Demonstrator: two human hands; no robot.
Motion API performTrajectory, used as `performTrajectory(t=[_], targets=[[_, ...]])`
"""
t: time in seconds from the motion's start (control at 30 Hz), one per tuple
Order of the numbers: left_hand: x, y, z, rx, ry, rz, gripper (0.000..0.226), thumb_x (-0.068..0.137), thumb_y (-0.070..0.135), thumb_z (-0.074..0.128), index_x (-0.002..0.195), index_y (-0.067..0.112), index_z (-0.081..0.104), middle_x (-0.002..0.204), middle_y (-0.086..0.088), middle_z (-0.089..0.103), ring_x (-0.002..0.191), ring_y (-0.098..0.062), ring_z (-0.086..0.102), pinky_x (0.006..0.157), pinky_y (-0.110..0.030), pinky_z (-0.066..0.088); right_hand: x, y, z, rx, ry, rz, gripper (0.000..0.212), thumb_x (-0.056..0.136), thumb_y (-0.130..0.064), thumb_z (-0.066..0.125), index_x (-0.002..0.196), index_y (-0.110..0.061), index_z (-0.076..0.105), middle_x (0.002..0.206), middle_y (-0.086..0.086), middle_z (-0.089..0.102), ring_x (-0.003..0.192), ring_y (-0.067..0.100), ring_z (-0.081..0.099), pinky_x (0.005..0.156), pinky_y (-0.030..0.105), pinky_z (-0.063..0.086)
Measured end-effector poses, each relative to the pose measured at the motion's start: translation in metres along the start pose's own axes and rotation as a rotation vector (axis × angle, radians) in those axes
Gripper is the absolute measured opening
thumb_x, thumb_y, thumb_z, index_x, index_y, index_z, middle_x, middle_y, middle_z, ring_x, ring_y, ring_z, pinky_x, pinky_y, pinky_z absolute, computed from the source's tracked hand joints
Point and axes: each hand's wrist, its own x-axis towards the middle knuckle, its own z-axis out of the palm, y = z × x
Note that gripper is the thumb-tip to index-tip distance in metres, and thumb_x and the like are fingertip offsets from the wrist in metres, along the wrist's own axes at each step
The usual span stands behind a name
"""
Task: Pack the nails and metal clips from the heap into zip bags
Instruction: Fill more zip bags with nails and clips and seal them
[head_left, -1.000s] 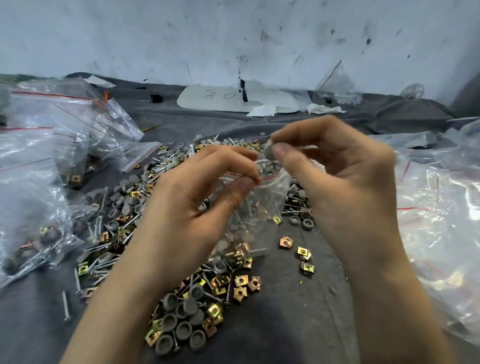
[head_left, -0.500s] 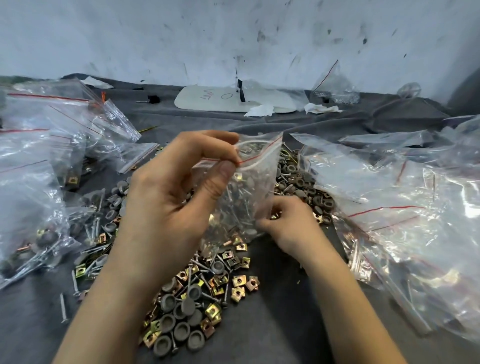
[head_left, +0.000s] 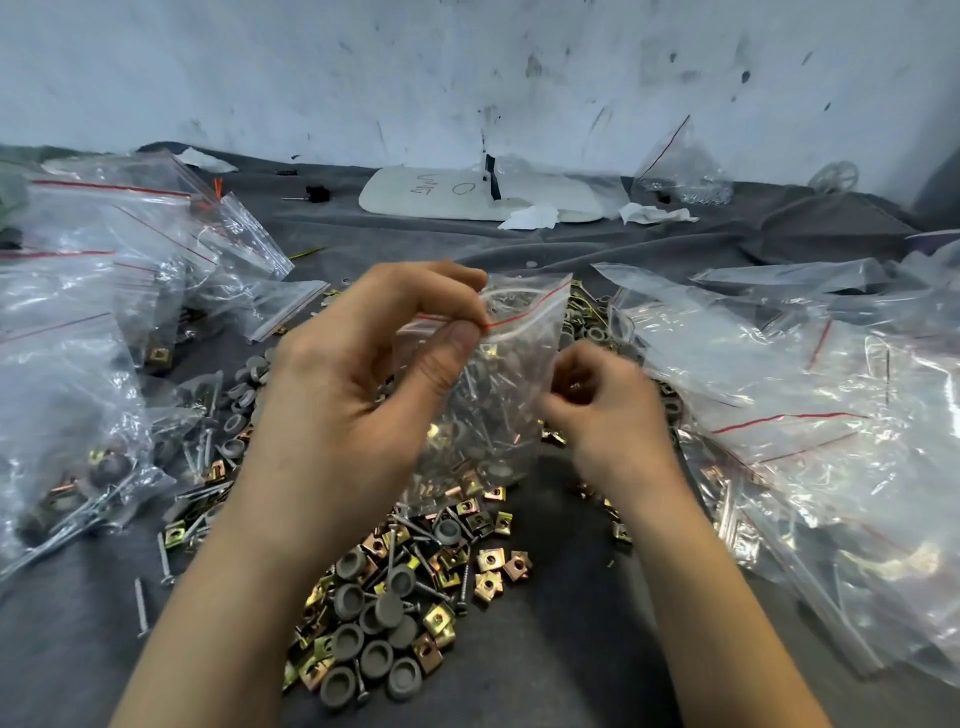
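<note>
- Head view: a white board by the wall bears handwriting. One mark looks like an "O"; the rest is not legible.
- The left hand pinches the zip bag at its red-striped mouth (thumb against forefinger). The bag hangs just above the heap.
- The right hand is blurred, with its fingers curled beside the bag's lower right edge. Whether they grip anything cannot be told.
- Nails, metal clips and grey caps lie on the dark cloth, partly hidden by the forearms.
- Filled bags on the left and more bags on the right are cut off by the frame edges.
</note>
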Motion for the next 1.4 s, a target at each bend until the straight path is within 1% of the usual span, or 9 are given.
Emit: performTrajectory(t=[0.17,0.37,0.6,0.73,0.87,1.0,1.13,1.3,1.4], targets=[[-0.001,0.002,0.005,0.000,-0.094,-0.008,0.009,0.091,0.027,0.055,0.093,0.025,0.063,0.114,0.008,0.065,0.114,-0.014,0.061,0.093,-0.036,0.052,-0.011,-0.034,-0.036,0.579,0.294,-0.361,0.023,0.080,0.002,0.071,0.083,-0.019,0.062,0.077,-0.009,0.067,0.076,0.007,0.066,0.071,0.016,0.050],[-0.002,0.005,0.008,-0.043,-0.145,-0.008,0.010,0.090,0.026,0.055,0.094,0.023,0.064,0.116,0.008,0.065,0.116,-0.016,0.060,0.094,-0.039,0.050,-0.024,-0.056,-0.042,0.356,0.272,-0.633,0.030,0.081,0.003,0.071,0.093,-0.022,0.058,0.086,-0.006,0.064,0.082,0.006,0.065,0.076,0.018,0.049],[-0.001,0.004,0.005,-0.042,-0.118,0.003,0.011,0.090,0.026,0.055,0.092,0.026,0.066,0.116,0.009,0.065,0.115,-0.014,0.061,0.091,-0.028,0.051,-0.022,-0.051,-0.045,0.391,0.310,-0.559,0.022,0.083,-0.006,0.070,0.095,-0.024,0.063,0.088,-0.005,0.069,0.083,0.013,0.067,0.073,0.021,0.051],[-0.001,0.000,0.001,-0.028,-0.048,-0.030,0.010,0.089,0.032,0.054,0.090,0.033,0.063,0.115,0.011,0.066,0.114,-0.013,0.061,0.090,-0.029,0.050,-0.012,-0.031,-0.039,0.386,0.371,-0.270,0.018,0.085,-0.008,0.068,0.083,-0.026,0.066,0.078,-0.006,0.068,0.072,0.009,0.064,0.064,0.022,0.050],[0.001,-0.002,0.000,0.013,0.059,-0.004,0.007,0.090,0.028,0.054,0.091,0.033,0.058,0.114,0.010,0.066,0.109,-0.006,0.062,0.086,-0.016,0.048,-0.002,-0.007,-0.017,-0.082,-0.134,0.080,0.014,0.083,-0.015,0.073,0.076,-0.026,0.066,0.072,-0.008,0.065,0.065,0.005,0.058,0.059,0.015,0.045],[0.002,-0.003,-0.002,-0.009,0.119,-0.006,0.008,0.091,0.026,0.055,0.090,0.033,0.058,0.113,0.010,0.066,0.105,-0.006,0.064,0.084,-0.013,0.047,-0.002,0.001,0.001,-0.379,-0.440,0.132,0.021,0.076,-0.027,0.080,0.068,-0.029,0.061,0.068,-0.011,0.055,0.061,0.003,0.050,0.048,0.013,0.034],[0.002,-0.004,-0.006,-0.021,0.148,-0.016,0.007,0.091,0.027,0.055,0.091,0.032,0.059,0.112,0.010,0.067,0.104,-0.008,0.064,0.084,-0.015,0.047,-0.002,0.002,0.006,-0.382,-0.438,0.105,0.019,0.076,-0.026,0.079,0.071,-0.026,0.061,0.072,-0.008,0.057,0.068,0.011,0.054,0.062,0.023,0.040],[0.002,-0.005,-0.010,-0.022,0.138,-0.020,0.009,0.091,0.026,0.056,0.092,0.033,0.060,0.113,0.011,0.067,0.104,-0.010,0.065,0.081,-0.015,0.049,-0.003,0.002,0.007,-0.315,-0.455,0.098,0.022,0.076,-0.016,0.077,0.068,-0.023,0.058,0.070,-0.009,0.058,0.065,0.006,0.053,0.054,0.016,0.039],[0.002,-0.004,-0.010,-0.024,0.100,-0.015,0.007,0.090,0.027,0.055,0.091,0.032,0.060,0.113,0.010,0.067,0.107,-0.008,0.064,0.084,-0.014,0.047,0.001,0.001,-0.002,-0.369,-0.245,0.089,0.021,0.080,-0.011,0.070,0.075,-0.027,0.057,0.076,-0.010,0.058,0.072,0.011,0.056,0.058,0.018,0.044]])
